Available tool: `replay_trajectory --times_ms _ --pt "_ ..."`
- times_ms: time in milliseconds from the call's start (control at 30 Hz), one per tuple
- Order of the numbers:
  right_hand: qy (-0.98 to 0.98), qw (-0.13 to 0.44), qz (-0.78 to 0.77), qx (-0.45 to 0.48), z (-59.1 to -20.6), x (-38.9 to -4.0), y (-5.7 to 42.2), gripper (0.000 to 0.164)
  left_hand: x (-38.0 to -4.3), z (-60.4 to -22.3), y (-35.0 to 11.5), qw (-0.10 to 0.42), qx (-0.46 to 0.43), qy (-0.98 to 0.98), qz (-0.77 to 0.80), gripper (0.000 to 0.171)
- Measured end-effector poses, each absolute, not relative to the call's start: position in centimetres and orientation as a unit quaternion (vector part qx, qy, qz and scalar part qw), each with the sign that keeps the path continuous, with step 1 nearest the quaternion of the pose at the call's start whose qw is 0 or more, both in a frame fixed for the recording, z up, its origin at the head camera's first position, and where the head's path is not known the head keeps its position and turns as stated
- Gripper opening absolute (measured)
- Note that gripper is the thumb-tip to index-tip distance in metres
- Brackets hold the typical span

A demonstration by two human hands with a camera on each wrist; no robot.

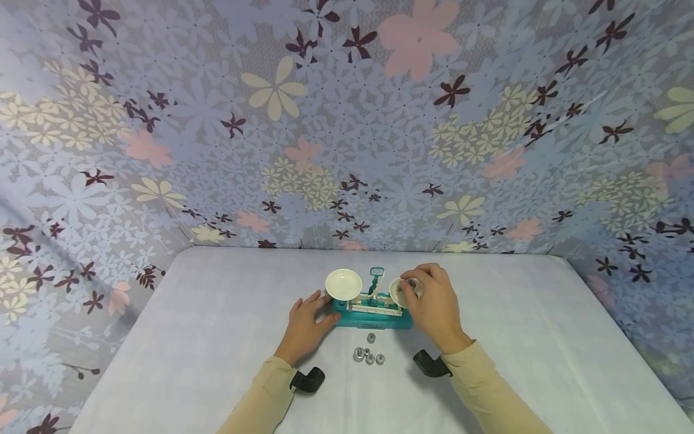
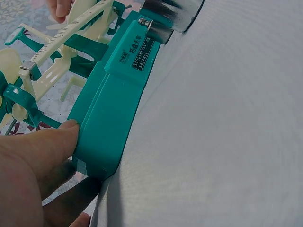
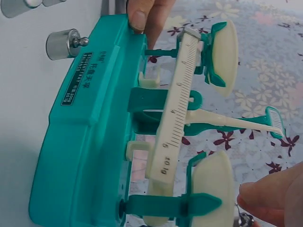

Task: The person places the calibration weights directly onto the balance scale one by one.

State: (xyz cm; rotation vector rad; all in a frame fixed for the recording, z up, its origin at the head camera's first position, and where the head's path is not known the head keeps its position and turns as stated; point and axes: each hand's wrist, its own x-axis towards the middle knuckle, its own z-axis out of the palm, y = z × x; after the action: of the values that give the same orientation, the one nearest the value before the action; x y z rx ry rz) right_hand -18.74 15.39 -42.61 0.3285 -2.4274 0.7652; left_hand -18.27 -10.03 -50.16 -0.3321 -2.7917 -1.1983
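A teal and cream tray balance (image 1: 374,321) stands on the table. Its left pan (image 1: 343,283) holds nothing. My left hand (image 1: 305,333) steadies the left end of the base, thumb on the front edge and fingers round the end, as the left wrist view shows. Over the right pan (image 1: 395,296), my right hand (image 1: 436,304) reaches down with thumb and fingers brought together. They pinch a small metal weight (image 3: 245,219) at the pan, largely hidden by the fingers in the right wrist view. The ruled beam (image 3: 175,106) runs between the pans.
Several metal weights (image 1: 359,355) stand on the white-covered table (image 1: 228,374) in front of the base. A pointer with a small scale plate (image 1: 376,272) rises at the balance's middle. Flower-patterned cloth (image 1: 347,150) hangs behind the table and at its sides.
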Motion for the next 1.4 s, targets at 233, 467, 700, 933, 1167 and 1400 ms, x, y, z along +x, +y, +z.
replay_trajectory --times_ms 233,467,700,933,1167,1400 --pt "-0.900 0.288 0.306 0.120 -42.3 -18.1 15.8 0.010 -18.3 -50.1 -10.0 0.045 -0.113 -0.911 -0.394 0.052" --pt "-0.894 0.287 0.324 0.118 -42.2 -17.3 15.6 0.011 -18.2 -50.0 -10.0 0.044 -0.113 -0.912 -0.392 0.052" --pt "-0.888 0.285 0.336 0.130 -42.3 -16.3 15.1 0.012 -18.2 -50.0 -10.0 0.043 -0.112 -0.912 -0.391 0.052" --pt "-0.883 0.270 0.356 0.144 -42.4 -15.3 14.5 0.015 -18.2 -49.9 -10.0 0.044 -0.113 -0.913 -0.390 0.052" --pt "-0.881 0.247 0.373 0.153 -43.1 -14.3 13.8 0.015 -18.2 -49.9 -10.0 0.047 -0.113 -0.913 -0.390 0.052" --pt "-0.879 0.220 0.392 0.158 -43.7 -13.6 13.1 0.016 -18.1 -49.8 -9.9 0.043 -0.113 -0.912 -0.391 0.052"
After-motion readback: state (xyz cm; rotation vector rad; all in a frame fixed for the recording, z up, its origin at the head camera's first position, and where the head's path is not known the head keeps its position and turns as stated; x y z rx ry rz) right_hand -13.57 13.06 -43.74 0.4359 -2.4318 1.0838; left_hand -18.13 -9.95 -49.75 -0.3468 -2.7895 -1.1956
